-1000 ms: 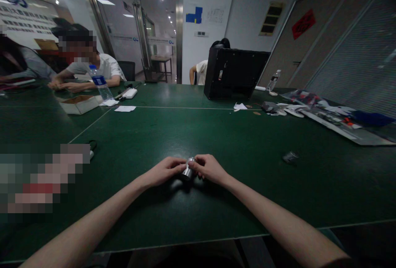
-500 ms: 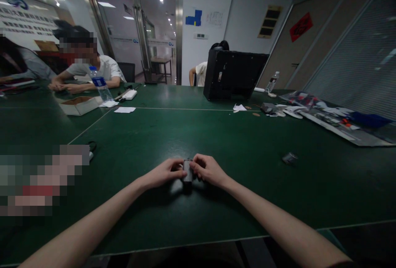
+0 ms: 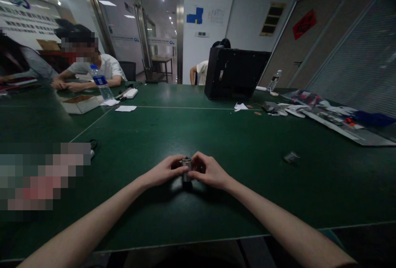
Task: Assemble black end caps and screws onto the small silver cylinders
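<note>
Upright between my hands stands a small silver-grey metal cylinder (image 3: 187, 176), with a ring-like top and a dark lower part at the green table (image 3: 148, 210). My left hand (image 3: 168, 168) grips it from the left, thumb across its front and fingers behind. From the right, my right hand (image 3: 210, 170) pinches it with thumb and curled fingers, the thumb tip close to the left thumb. The fingers hide part of the cylinder's sides and back. A similar short metal cylinder (image 3: 291, 157) lies on its side to the right, apart from both hands.
A black case (image 3: 236, 74) stands at the back, partly hiding a person. At the back left are an open box (image 3: 81, 106), a water bottle (image 3: 101, 81) and a seated person (image 3: 89, 68). Papers and a board (image 3: 349, 130) with items lie at right. A pixelated patch covers the left.
The cylinder has tilted a little, showing more of its ringed top. My right thumb has moved down and left across its front. The left hand has barely shifted.
</note>
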{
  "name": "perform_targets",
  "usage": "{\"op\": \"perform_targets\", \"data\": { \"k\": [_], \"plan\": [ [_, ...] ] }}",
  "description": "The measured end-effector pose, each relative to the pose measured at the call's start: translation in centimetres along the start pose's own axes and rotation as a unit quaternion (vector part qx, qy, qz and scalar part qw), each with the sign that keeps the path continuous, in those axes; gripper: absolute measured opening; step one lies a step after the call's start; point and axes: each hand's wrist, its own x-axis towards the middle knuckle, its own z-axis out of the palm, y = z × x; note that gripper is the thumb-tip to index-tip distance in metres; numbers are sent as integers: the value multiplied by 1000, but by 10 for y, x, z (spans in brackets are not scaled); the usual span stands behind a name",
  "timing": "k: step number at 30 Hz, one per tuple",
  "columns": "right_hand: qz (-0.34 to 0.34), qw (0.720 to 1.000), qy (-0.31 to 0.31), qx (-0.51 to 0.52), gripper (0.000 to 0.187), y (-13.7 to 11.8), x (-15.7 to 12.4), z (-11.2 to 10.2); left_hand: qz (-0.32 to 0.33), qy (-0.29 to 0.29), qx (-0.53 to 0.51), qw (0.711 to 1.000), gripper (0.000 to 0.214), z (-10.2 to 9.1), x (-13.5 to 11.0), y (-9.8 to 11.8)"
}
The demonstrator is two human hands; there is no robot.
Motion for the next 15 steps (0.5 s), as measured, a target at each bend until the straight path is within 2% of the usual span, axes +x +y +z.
{"op": "perform_targets", "data": {
  "k": [6, 15],
  "plan": [
    [-7, 1000, -8, -1, 29, -2, -1, -3, 58, 4, -21, 998, 27, 3, 3, -6],
    [-28, 998, 39, -48, 29, 3, 0, 2, 103, 45, 33, 993, 28, 1, 4, -5]
  ]
}}
